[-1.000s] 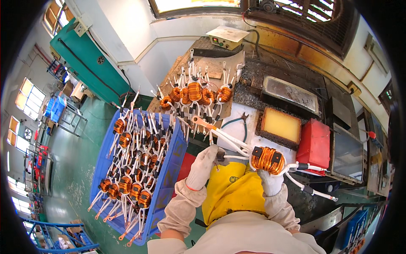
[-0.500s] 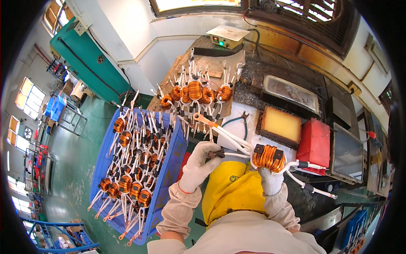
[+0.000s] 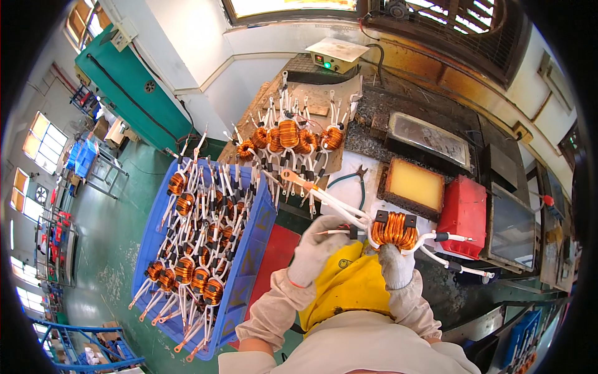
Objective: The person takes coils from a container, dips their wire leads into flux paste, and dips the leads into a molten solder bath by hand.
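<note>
A copper-wound toroidal coil (image 3: 393, 230) with two black blocks on top is held up before my yellow apron. My right hand (image 3: 397, 265), in a white glove, grips it from below. Thick white leads (image 3: 333, 201), one ending in a copper ring lug (image 3: 290, 177), stretch from the coil toward the upper left; other white leads stick out to the right. My left hand (image 3: 313, 250), also gloved, is curled at a shorter white lead with a black sleeve (image 3: 353, 232) and a bare coppery end. Its fingertips are partly hidden behind that lead.
At left stands a blue crate (image 3: 246, 262) packed with similar coils. More coils (image 3: 288, 134) sit on a board on the bench. Beyond my hands are green-handled pliers (image 3: 362, 181), a pot of yellowish material (image 3: 416, 185), a red box (image 3: 462, 215) and a control box (image 3: 336, 55).
My left hand has moved right along the short lead toward the coil, and the lead's bare end now shows. The coil and my right hand have barely moved.
</note>
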### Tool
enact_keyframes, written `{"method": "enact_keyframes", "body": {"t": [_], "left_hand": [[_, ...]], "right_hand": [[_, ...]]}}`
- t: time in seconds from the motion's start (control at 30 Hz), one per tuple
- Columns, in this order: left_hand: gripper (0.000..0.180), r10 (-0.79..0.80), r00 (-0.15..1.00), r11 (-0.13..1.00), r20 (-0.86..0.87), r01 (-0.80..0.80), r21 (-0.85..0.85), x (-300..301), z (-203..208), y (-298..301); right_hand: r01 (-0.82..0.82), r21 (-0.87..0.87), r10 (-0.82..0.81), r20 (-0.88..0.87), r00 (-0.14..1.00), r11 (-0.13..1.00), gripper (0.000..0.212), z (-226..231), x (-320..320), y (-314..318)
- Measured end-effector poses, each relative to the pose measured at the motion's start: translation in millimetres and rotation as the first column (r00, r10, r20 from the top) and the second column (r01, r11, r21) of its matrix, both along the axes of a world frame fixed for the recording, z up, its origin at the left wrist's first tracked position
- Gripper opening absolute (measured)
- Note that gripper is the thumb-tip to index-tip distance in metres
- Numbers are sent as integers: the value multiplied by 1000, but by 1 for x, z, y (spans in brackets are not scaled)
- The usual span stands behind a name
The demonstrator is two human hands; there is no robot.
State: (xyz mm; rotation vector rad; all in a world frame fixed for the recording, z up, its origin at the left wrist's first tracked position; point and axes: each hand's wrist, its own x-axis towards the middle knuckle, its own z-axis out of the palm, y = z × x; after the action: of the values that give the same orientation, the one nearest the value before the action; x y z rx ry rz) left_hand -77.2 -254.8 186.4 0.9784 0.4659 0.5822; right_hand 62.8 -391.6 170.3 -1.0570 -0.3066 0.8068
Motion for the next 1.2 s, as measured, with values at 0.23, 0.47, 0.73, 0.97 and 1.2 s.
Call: {"method": "enact_keyframes", "body": {"t": [0.23,0.47,0.73,0.97,1.2], "left_hand": [[31,235,970,970,64,-238,54,12,2,-19],[22,237,965,868,-109,-160,470,17,-24,-16],[25,189,972,779,-141,-61,624,25,-1,-11],[33,438,829,361,-348,193,912,18,27,-3],[30,499,833,183,-241,170,968,19,21,-8]], "right_hand": [[17,-11,-17,68,998,1000,38,-1,-1,2],[23,34,-14,-238,971,999,33,-23,-1,-2],[63,75,-52,-136,989,995,49,-24,-5,-1],[65,76,-65,5,998,995,53,-22,-2,3],[57,87,-53,-48,997,995,49,-21,-1,2]]}}
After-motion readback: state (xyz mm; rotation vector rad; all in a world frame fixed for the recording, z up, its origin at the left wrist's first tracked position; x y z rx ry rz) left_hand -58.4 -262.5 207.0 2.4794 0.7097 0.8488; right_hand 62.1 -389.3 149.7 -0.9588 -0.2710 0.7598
